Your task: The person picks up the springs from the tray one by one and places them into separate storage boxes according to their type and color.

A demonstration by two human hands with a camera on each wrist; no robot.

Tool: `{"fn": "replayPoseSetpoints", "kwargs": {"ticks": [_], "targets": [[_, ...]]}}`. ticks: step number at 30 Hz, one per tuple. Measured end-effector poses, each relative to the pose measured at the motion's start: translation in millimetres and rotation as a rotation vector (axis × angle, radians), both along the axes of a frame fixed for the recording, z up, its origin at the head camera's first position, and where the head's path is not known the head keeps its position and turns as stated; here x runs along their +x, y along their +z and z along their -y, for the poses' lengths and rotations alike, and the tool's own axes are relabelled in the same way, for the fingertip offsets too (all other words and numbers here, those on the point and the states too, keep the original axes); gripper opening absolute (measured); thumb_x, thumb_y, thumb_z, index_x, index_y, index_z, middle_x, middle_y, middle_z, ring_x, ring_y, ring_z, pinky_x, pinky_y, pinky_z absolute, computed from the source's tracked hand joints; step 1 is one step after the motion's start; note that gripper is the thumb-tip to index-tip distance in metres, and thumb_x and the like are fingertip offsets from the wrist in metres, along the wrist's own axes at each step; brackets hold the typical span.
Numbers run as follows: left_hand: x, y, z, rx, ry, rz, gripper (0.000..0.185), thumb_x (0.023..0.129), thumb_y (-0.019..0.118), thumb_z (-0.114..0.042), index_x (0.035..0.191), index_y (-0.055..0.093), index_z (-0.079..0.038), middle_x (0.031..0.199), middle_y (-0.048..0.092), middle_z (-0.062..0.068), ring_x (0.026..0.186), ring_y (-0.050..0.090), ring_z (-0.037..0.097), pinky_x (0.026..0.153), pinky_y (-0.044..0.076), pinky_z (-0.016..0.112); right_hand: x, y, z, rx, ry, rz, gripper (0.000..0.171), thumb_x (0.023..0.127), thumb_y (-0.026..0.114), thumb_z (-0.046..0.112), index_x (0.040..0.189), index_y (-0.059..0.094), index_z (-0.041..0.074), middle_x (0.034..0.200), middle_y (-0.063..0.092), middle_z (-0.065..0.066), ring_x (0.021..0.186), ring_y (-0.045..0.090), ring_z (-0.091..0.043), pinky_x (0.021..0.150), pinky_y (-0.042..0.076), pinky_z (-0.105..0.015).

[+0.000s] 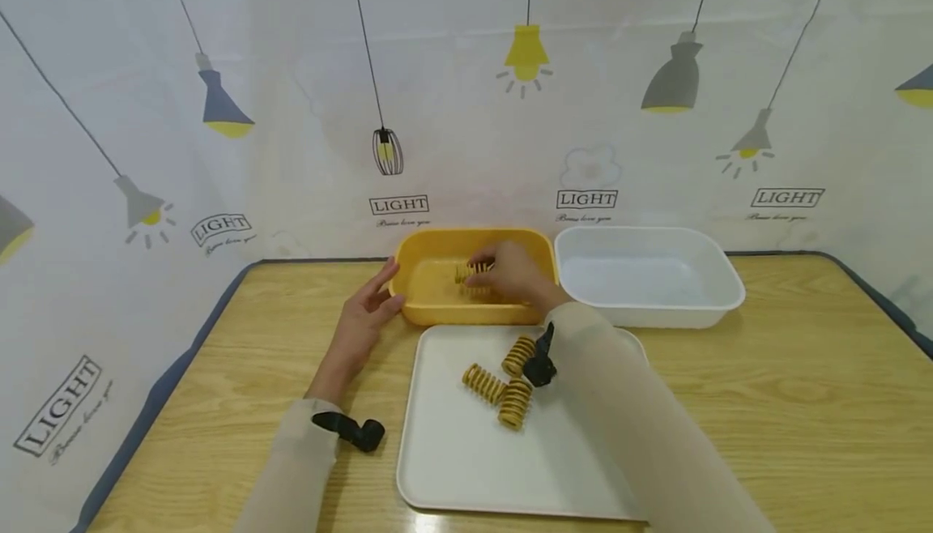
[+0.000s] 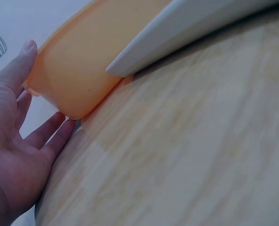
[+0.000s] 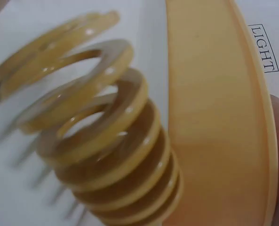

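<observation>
My left hand (image 1: 362, 318) rests against the left end of a yellow-orange plastic tray (image 1: 437, 316), fingers spread and nearly straight. In the left wrist view, the fingertips (image 2: 57, 120) touch its end wall low down, with one digit up at the rim. My right hand (image 1: 513, 270) reaches inside the same tray and pinches a yellow coil spring (image 1: 463, 274) just above the tray floor. Several more coil springs (image 1: 484, 384) lie in a loose group on a flat white tray (image 1: 437, 468) beneath my right forearm. One spring (image 3: 130, 188) looms large in the right wrist view.
A deep white plastic bin (image 1: 656, 317) stands beside the orange tray on the right. All three containers sit close together on a wood-grain table (image 1: 802, 403). A white cloth with printed lamps (image 1: 466, 112) hangs behind and along the sides.
</observation>
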State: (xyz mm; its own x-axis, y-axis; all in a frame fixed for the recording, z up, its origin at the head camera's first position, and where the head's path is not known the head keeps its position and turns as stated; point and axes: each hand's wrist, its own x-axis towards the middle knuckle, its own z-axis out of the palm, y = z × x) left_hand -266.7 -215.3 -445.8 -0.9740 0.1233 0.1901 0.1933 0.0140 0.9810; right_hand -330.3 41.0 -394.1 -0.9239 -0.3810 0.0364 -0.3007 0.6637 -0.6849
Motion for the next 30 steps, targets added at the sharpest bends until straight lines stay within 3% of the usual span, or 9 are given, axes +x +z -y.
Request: {"fn": "replayPoseSetpoints", "kwargs": {"ticks": [6,11,21,30], "targets": [[1.2,-2.4,3.9,0.009,-0.011,-0.015,0.056,0.093,0.064,-0.013,0.145,0.043,-0.011,0.153,0.031,-0.009,0.130,0.042,0.032,0.094,0.045,0.023,-1.5,-5.0,6.8,0.044,0.004,0.071,0.027,0.080,0.080,0.023,0.102,0.074,0.008,0.096,0.070,-0.001,0.084,0.057,-0.017,0.077,0.050,-0.030],[1.2,-1.4,4.5,-0.003,-0.012,0.000,0.055,0.093,0.062,-0.011,0.145,0.043,-0.012,0.153,0.030,-0.010,0.131,0.041,0.032,0.094,0.045,0.022,-3.4,-7.3,10.7,0.044,-0.002,0.092,0.029,0.081,0.078,0.020,0.106,0.072,0.006,0.101,0.069,-0.004,0.087,0.058,-0.019,0.077,0.051,-0.031],[10.6,20.7,-1.1,-0.012,-0.042,0.014,0.056,0.094,0.061,-0.008,0.146,0.038,-0.004,0.155,0.026,-0.002,0.132,0.038,0.038,0.094,0.045,0.022,-6.7,-8.4,14.9,0.110,0.052,0.038,0.040,0.086,0.073,0.018,0.123,0.064,0.004,0.120,0.063,-0.012,0.110,0.057,-0.026,0.094,0.046,-0.038],[-1.5,0.1,4.9,0.007,-0.031,-0.007,0.056,0.093,0.063,-0.012,0.145,0.042,-0.009,0.154,0.029,-0.008,0.131,0.040,0.035,0.093,0.045,0.022,-4.2,-4.8,14.9,0.083,0.002,0.068,0.052,0.088,0.070,0.013,0.135,0.051,0.002,0.127,0.055,-0.018,0.108,0.054,-0.028,0.090,0.048,-0.038]]}}
